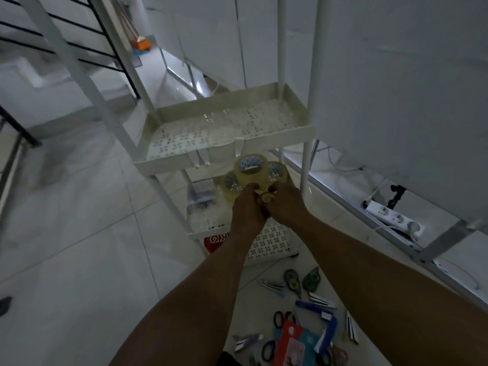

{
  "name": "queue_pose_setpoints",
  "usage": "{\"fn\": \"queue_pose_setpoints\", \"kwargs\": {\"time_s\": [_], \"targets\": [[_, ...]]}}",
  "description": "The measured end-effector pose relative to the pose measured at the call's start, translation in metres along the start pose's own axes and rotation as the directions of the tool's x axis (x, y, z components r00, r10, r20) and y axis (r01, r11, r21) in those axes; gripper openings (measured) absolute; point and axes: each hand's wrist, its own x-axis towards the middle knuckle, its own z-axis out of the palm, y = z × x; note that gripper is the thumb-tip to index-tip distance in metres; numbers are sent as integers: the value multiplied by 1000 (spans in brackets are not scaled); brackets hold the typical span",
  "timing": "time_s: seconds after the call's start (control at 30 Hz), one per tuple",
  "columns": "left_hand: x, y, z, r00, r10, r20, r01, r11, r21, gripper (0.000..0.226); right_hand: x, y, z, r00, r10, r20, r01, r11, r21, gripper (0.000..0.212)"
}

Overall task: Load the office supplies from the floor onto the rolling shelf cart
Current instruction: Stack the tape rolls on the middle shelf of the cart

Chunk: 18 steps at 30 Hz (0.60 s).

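The white rolling shelf cart (311, 128) stands ahead, its perforated top tray bare. Over the middle shelf (198, 220), my left hand (248, 210) and my right hand (285, 204) meet and together grip a stack of yellowish clear tape rolls (250, 170), with a small roll (266, 198) pinched between the fingers. A clear box of small clips (202, 194) sits on that shelf at the left. On the floor near me lie scissors (281, 319), correction tape dispensers (291, 281), a blue stapler (327, 331), metal clips (272, 285) and red packets (289, 344).
A red container (216, 241) shows on the lowest shelf. A white power strip (393, 217) with cables lies under a desk frame at the right. Stair railing (66, 35) rises at the left. White tiled floor spreads left of the cart.
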Motion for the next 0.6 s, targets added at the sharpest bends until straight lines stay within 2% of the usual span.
{"fn": "queue_pose_setpoints", "kwargs": {"time_s": [0.1,0.23,0.43,0.6], "targets": [[14,-8,12,999,-51,-10,51,999,6,45,18,6,10,999,50,-16,-50,999,18,29],[26,-16,24,994,-105,7,105,994,20,37,34,16,21,997,79,-21,-79,997,8,26],[37,-21,32,990,-136,48,135,991,16,44,51,25,30,997,82,-6,-82,996,-36,28],[37,-25,33,992,-122,27,121,991,50,39,58,25,37,999,39,-4,-39,986,-161,31]]}}
